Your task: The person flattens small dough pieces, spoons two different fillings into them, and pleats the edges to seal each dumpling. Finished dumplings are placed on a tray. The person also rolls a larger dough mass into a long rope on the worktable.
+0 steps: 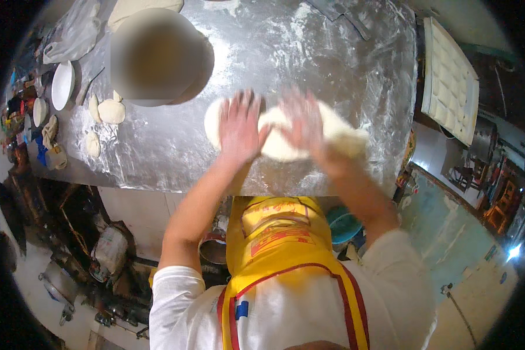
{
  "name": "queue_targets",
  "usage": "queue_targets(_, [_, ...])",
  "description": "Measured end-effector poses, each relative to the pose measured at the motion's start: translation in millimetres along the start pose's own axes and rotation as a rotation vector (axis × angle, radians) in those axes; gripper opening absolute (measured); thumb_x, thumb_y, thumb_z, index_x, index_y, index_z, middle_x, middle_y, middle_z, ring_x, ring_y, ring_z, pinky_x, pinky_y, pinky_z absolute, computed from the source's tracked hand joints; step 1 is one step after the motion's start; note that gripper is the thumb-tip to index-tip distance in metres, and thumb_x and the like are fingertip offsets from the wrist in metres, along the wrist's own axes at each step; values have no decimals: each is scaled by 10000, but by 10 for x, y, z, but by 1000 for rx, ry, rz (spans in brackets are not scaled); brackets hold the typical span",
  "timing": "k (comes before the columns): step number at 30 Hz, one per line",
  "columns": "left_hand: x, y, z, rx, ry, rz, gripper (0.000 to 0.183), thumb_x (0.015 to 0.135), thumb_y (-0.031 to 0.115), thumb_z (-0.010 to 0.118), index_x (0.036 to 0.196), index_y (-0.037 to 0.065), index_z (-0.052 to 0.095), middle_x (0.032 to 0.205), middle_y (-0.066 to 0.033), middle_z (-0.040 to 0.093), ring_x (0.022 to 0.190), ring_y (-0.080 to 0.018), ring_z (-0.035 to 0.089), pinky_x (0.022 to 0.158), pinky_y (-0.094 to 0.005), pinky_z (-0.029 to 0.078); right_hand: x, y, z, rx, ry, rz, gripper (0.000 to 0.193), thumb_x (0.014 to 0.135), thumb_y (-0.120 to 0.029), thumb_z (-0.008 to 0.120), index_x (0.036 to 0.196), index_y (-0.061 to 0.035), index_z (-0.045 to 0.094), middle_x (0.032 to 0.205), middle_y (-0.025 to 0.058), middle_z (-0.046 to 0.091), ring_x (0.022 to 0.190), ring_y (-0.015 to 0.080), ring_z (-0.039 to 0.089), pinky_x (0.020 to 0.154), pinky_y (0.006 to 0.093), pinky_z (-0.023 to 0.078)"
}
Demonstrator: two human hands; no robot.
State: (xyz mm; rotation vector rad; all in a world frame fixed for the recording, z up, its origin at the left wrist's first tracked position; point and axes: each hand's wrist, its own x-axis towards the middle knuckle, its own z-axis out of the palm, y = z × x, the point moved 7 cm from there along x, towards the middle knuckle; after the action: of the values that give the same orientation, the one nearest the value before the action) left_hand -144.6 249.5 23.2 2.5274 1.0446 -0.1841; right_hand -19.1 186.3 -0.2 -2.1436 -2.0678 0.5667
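Observation:
A long roll of pale dough (283,143) lies near the front edge of the floured metal table (163,151). My left hand (241,125) rests flat on its left part, fingers stretched forward. Over the middle of the dough is my right hand (302,122), smeared by motion but with its fingers visibly stretched out. Neither hand is closed around anything. The dough's right end (350,143) is blurred too. Flour coats the tabletop around it.
A large round container (201,61), mostly blurred out, stands at the back left. Small dough pieces (111,111) and a white bowl (63,86) lie further left. More dough (137,9) is at the far edge. A tray of dough pieces (449,81) stands beyond the table's right edge.

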Motion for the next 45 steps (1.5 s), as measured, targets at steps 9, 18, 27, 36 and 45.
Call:
queue_targets(9, [-472, -303, 133, -83, 139, 231, 815, 856, 546, 616, 1449, 35, 391, 1525, -201, 313, 1428, -395, 263, 1176, -555, 167, -482, 241, -86, -251, -37, 253, 703, 894, -458, 590, 1457, -77, 410, 1553, 145, 319, 1456, 319, 243, 1200, 518, 123])
queue_targets(18, [-15, -863, -277, -137, 268, 304, 426, 777, 81, 605, 1204, 84, 611, 1084, -158, 618, 1059, -358, 565, 920, -466, 437, 944, 1415, -456, 74, 412, 180, 615, 958, -483, 496, 1361, -19, 507, 1497, 188, 381, 1372, 403, 346, 1155, 523, 234])
queue_targets(27, [-1477, -1127, 450, 115, 184, 154, 741, 880, 339, 641, 1479, 28, 335, 1536, -242, 268, 1404, -476, 251, 1132, -606, 207, -719, 868, 223, -168, 238, -131, 731, 900, -595, 518, 1424, -90, 451, 1534, 183, 330, 1420, 392, 288, 1191, 523, 152])
queue_targets(36, [-1307, -1060, 449, 185, 230, -12, 670, 930, 282, 556, 1508, 56, 304, 1566, -217, 241, 1428, -423, 235, 1163, -526, 195, 416, 1248, -862, 101, 341, -17, 697, 955, -546, 460, 1413, -21, 439, 1486, 191, 391, 1362, 374, 375, 1131, 500, 296])
queue_targets(45, [399, 616, -527, -339, 441, -220, 406, 910, 324, 580, 1135, -7, 648, 1213, -235, 609, 1116, -387, 575, 976, -429, 448, -507, 1101, -646, 7, -88, 44, 383, 967, -333, 502, 1184, -34, 601, 1187, 188, 604, 1129, 350, 566, 968, 495, 443])
